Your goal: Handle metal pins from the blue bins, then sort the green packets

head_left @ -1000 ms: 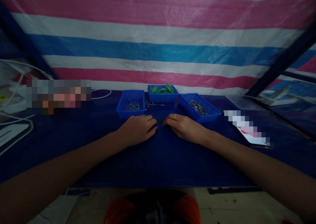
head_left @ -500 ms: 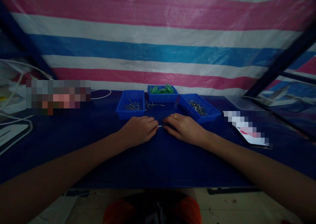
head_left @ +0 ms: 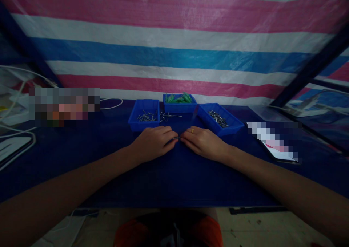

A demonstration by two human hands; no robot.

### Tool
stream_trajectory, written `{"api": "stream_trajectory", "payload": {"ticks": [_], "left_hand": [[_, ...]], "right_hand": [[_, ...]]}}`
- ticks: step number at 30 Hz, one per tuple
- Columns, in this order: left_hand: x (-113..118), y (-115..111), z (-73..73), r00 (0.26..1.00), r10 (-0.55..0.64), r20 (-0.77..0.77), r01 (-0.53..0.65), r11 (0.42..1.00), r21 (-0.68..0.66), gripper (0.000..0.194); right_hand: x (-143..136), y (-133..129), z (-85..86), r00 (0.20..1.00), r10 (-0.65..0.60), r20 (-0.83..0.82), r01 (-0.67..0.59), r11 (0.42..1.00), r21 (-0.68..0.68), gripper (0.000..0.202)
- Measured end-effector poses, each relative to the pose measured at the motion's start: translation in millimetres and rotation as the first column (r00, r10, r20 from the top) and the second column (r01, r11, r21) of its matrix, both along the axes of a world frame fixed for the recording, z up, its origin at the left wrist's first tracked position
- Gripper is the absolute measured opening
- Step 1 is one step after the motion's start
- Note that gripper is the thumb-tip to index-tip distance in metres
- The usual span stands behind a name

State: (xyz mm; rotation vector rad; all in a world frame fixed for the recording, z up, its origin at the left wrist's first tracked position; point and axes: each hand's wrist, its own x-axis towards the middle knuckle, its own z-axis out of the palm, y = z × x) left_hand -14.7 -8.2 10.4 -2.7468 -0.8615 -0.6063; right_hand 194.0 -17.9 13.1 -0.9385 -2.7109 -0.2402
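A thin silver metal rod [head_left: 176,138] spans the small gap between my hands, low over the blue table [head_left: 174,181]. My left hand [head_left: 155,142] pinches its left end, and my right hand [head_left: 203,141], with a ring on one finger, is closed at its right end. Fingers hide most of the rod. Just beyond my left hand stands a blue bin [head_left: 132,121] holding loose metal rods [head_left: 147,116]. Beyond my right hand another blue bin [head_left: 231,130] sits at an angle, with short metal pieces [head_left: 218,118] inside.
Behind, a smaller blue bin [head_left: 180,108] holds green pieces [head_left: 178,99]. Several loose rods [head_left: 170,115] lie between the bins. A phone-like slab [head_left: 283,154], partly blurred out, lies at right. White cables [head_left: 34,138] run along the left. A striped sheet [head_left: 174,61] hangs behind the table.
My hands have drawn slightly closer together, the left one shifting a little to the right, so less of the rod shows between them. The bins have not moved.
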Motion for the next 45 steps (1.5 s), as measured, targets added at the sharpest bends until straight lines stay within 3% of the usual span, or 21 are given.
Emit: {"api": "stream_trajectory", "payload": {"ticks": [8,13,20,32,37,45], "left_hand": [[-2.1,-0.1,-0.6,0.981,-0.193,0.01,0.192,0.977,0.093,0.02],[-0.7,-2.5,0.6,0.965,-0.261,0.034,0.259,0.965,0.045,0.015],[0.0,-0.5,1.1,0.996,-0.08,-0.044,0.082,0.995,0.048,0.018],[1.1,0.0,0.2,0.991,-0.046,-0.122,0.053,0.997,0.054,0.022],[1.7,0.9,-0.2,0.988,0.038,-0.147,-0.039,0.999,-0.004,0.019],[-0.4,2.8,-1.0,0.987,0.038,-0.156,-0.041,0.999,-0.011,0.015]], "right_hand": [[0.2,0.6,0.4,0.995,0.097,0.023,-0.097,0.995,0.004,0.029],[0.1,-0.4,0.7,0.996,0.083,0.017,-0.083,0.996,-0.023,0.028],[0.8,-1.8,2.7,0.998,0.053,-0.016,-0.053,0.998,-0.039,0.03],[-0.1,-1.2,2.6,0.994,0.107,-0.001,-0.107,0.994,-0.006,0.031],[1.6,0.5,0.0,0.999,0.01,0.035,-0.012,0.999,0.036,0.026],[1.7,0.3,1.0,0.995,-0.095,0.045,0.094,0.995,0.018,0.023]]}}
